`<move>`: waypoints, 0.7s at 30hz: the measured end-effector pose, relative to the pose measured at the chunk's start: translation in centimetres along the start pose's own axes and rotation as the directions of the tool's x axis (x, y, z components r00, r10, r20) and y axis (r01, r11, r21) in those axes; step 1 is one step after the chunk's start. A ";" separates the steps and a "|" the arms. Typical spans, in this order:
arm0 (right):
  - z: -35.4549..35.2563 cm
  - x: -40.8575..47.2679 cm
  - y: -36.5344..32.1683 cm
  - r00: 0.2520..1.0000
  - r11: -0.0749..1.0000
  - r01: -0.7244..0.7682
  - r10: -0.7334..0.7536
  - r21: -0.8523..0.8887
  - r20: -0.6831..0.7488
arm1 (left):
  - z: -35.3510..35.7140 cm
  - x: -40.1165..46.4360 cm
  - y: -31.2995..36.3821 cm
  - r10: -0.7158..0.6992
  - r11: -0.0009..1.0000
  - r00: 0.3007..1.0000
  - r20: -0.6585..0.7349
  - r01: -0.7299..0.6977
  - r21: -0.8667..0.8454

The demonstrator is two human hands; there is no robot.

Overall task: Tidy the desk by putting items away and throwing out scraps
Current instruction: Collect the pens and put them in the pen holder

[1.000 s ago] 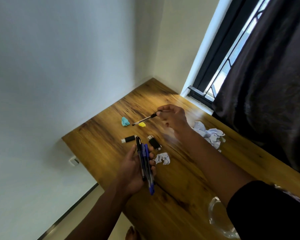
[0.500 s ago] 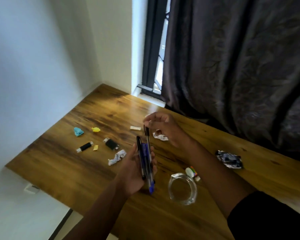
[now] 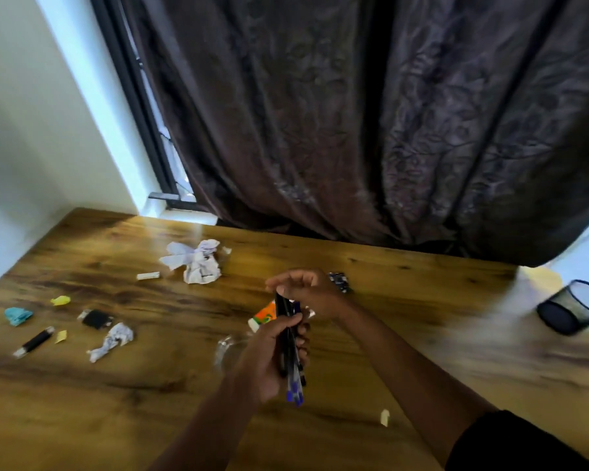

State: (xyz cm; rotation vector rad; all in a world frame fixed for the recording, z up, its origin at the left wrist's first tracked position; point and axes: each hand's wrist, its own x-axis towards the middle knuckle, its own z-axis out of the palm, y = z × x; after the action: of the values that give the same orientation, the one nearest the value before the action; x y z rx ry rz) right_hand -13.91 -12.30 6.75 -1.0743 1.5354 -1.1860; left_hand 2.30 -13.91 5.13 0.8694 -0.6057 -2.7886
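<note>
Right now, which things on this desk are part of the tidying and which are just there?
Part of the job:
- pens bunched in the left hand, right hand at their tops
- mesh pen cup
- crumpled white paper, smaller wad
- teal scrap, yellow scrap
- two black USB sticks

Just there:
- dark curtain
- window frame

— What's the tabletop (image 3: 405, 287) made of?
— Wood-grain, brown with dark streaks, smooth with a soft sheen where the window light falls.

— And the scraps?
— Crumpled paper: a big white wad (image 3: 194, 260) and a smaller one (image 3: 113, 339), both matt and creased.

— The pens (image 3: 291, 355)?
— Glossy plastic, black and blue barrels.

— That bin (image 3: 573, 309)?
— Black wire mesh, matt.

— Behind it all?
— A dark curtain (image 3: 354, 124), heavy cloth with a faintly shiny woven pattern.
</note>
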 end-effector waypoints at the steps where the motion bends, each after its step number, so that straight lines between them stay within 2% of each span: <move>1: -1.0 -1.1 0.4 1.000 1.000 0.005 -0.005 -0.006 -0.015 | 0.8 0.4 -0.9 -0.012 1.000 1.000 0.008 0.012 0.010; 4: -4.4 -4.7 1.2 0.998 0.998 -0.006 0.002 -0.058 -0.071 | 3.6 1.8 -3.7 -0.041 0.998 0.999 0.007 0.041 0.052; 7: -7.1 -8.4 1.2 0.995 0.994 -0.083 0.078 -0.077 -0.063 | 6.1 2.9 -6.3 -0.046 0.996 0.999 -0.020 0.048 0.077; 13: -10.9 -13.1 3.2 0.989 0.983 -0.141 0.134 -0.117 -0.064 | 9.3 5.1 -10.5 -0.095 0.992 0.994 -0.060 0.099 0.078; 17: -12.5 -15.3 3.5 0.974 0.976 -0.216 0.213 -0.032 -0.070 | 10.6 6.1 -12.0 -0.108 0.988 0.991 -0.079 0.116 0.107; 21: -13.7 -16.3 3.3 0.975 0.977 -0.212 0.214 0.038 -0.063 | 11.6 6.9 -12.5 -0.126 0.981 0.987 -0.095 0.138 0.132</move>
State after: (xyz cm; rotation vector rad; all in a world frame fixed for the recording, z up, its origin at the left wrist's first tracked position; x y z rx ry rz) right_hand -23.86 6.81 7.74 -0.8330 1.6334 -1.1028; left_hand -10.35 -0.55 5.02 1.0902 -0.7617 -2.8347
